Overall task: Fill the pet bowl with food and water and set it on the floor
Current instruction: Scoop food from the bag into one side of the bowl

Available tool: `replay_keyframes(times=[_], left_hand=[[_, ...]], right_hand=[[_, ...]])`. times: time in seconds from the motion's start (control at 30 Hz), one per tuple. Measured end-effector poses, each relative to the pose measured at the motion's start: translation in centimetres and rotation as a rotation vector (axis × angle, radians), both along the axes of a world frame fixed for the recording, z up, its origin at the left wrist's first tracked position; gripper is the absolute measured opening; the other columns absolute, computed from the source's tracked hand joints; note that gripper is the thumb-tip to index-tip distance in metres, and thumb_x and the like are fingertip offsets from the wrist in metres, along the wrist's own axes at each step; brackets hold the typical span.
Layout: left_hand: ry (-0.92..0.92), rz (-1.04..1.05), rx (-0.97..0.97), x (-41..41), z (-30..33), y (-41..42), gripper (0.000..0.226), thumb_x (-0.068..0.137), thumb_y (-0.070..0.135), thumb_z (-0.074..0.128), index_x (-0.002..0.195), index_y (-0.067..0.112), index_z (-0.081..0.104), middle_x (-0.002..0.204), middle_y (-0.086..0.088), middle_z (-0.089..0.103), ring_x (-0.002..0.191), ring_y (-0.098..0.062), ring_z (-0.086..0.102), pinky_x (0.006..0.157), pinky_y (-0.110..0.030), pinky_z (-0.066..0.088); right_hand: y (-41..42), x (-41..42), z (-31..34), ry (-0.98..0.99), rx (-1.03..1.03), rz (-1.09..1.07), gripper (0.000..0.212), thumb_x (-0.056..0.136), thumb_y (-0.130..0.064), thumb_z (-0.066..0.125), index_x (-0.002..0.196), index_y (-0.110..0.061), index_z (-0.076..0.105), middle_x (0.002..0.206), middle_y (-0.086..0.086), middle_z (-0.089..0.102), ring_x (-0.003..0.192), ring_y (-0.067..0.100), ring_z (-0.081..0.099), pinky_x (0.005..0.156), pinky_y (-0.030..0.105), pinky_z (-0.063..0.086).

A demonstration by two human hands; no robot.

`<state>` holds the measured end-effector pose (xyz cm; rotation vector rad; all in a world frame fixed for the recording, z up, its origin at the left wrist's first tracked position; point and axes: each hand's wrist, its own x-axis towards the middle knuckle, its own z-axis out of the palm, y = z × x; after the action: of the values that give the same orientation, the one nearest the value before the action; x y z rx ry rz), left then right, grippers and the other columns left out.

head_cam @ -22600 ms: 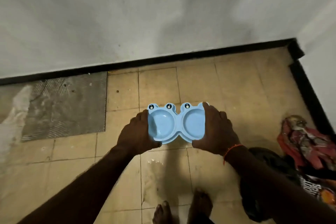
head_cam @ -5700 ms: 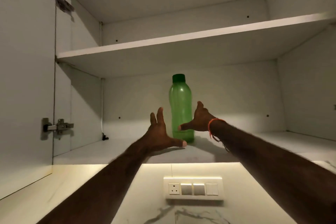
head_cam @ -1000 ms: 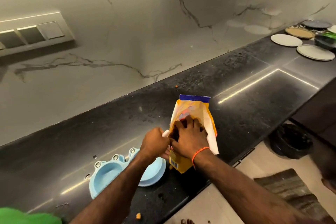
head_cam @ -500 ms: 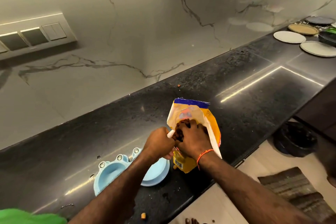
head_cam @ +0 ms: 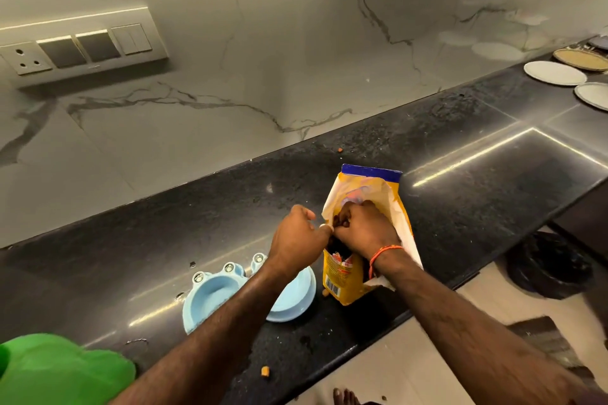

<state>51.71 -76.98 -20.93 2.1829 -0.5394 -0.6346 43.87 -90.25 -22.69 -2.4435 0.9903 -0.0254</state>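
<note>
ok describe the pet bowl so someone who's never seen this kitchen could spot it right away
On the black stone counter under the marble wall, look near its front edge, just left of the upright yellow food bag. The pet bowl is the pale blue double dish with small frog eyes on its rim, both wells empty.

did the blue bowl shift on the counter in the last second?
No. The bowl sits at the same spot beside the food bag, near the counter's front edge; only the camera moved.
</note>
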Motion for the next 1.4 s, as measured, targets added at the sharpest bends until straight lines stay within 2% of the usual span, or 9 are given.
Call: replay_keyframes(times=[0.17,0.27,0.67,0.77,0.9,1.0,1.07,1.23,1.4], left_hand=[[0.35,0.121,-0.195,0.7,0.6,0.6,0.021,0.098,0.025,0.064,0.092,0.006,0.068,0.095,-0.02,0.071,0.077,-0.019,0.063,0.071,-0.037,0.059],[0.517,0.176,-0.274,1.2,0.5,1.5,0.019,0.101,0.028,0.061,0.096,0.011,0.068,0.097,-0.015,0.068,0.083,-0.022,0.063,0.073,-0.034,0.054],[0.541,0.377,-0.3,3.0,-1.9,8.4,0.025,0.101,0.036,0.058,0.103,0.014,0.069,0.104,-0.01,0.071,0.093,-0.025,0.07,0.085,-0.038,0.058],[0.576,0.444,-0.324,3.3,-3.2,10.4,0.031,0.103,0.037,0.053,0.112,0.013,0.071,0.107,-0.01,0.072,0.094,-0.026,0.069,0.086,-0.038,0.058],[0.626,0.557,-0.363,3.0,-4.9,11.9,0.034,0.105,0.037,0.048,0.118,0.013,0.069,0.105,-0.011,0.069,0.092,-0.024,0.067,0.087,-0.038,0.057],[0.662,0.627,-0.428,2.4,-5.6,11.9,0.036,0.109,0.036,0.043,0.118,0.011,0.067,0.104,-0.013,0.073,0.091,-0.023,0.072,0.085,-0.035,0.059],[0.663,0.652,-0.466,2.1,-5.4,11.6,0.035,0.11,0.031,0.042,0.117,0.007,0.067,0.105,-0.016,0.076,0.089,-0.021,0.075,0.078,-0.03,0.061],[0.537,0.698,-0.496,1.5,-5.9,10.8,0.025,0.096,0.016,0.056,0.081,0.012,0.075,0.089,-0.017,0.076,0.09,-0.031,0.073,0.097,-0.053,0.057],[0.344,0.679,-0.359,0.6,-6.7,10.3,0.019,0.084,0.014,0.056,0.071,0.015,0.069,0.07,-0.001,0.07,0.076,-0.021,0.067,0.085,-0.052,0.058]], right_hand=[[-0.7,0.3,1.3,-0.143,0.259,-0.125,0.016,0.084,-0.034,0.071,0.097,-0.027,0.065,0.092,-0.002,0.067,0.081,0.015,0.062,0.061,0.026,0.049],[-0.5,0.2,2.3,-0.259,0.487,-0.219,0.02,0.086,-0.031,0.072,0.102,-0.023,0.064,0.092,0.0,0.067,0.08,0.017,0.063,0.054,0.028,0.051],[8.9,4.5,3.6,-0.371,0.995,0.073,0.009,0.093,-0.016,0.06,0.087,-0.018,0.065,0.071,0.006,0.059,0.051,0.016,0.048,0.042,0.022,0.036],[10.7,5.6,0.5,-0.312,0.977,0.074,0.005,0.086,-0.023,0.063,0.085,-0.02,0.067,0.066,0.01,0.055,0.043,0.017,0.042,0.042,0.022,0.033],[12.4,6.4,-4.1,-0.398,0.854,0.038,0.007,0.085,-0.013,0.065,0.084,-0.019,0.066,0.066,0.0,0.058,0.05,0.013,0.048,0.038,0.023,0.038],[13.1,6.6,-6.7,-0.503,0.598,0.124,0.008,0.074,-0.017,0.069,0.08,-0.022,0.068,0.074,-0.01,0.064,0.062,0.007,0.057,0.056,0.028,0.049],[13.4,6.4,-7.6,-0.537,0.474,0.22,0.014,0.068,-0.02,0.069,0.082,-0.025,0.068,0.086,-0.008,0.064,0.076,0.006,0.061,0.07,0.022,0.049],[13.3,5.4,-8.3,-0.583,0.364,0.407,0.018,0.069,-0.017,0.07,0.087,-0.021,0.069,0.093,-0.005,0.058,0.083,0.006,0.059,0.074,0.015,0.047],[12.6,4.4,-8.9,-0.643,0.305,0.474,0.022,0.071,-0.005,0.077,0.092,-0.012,0.071,0.1,0.001,0.063,0.095,0.006,0.059,0.082,0.02,0.049]])
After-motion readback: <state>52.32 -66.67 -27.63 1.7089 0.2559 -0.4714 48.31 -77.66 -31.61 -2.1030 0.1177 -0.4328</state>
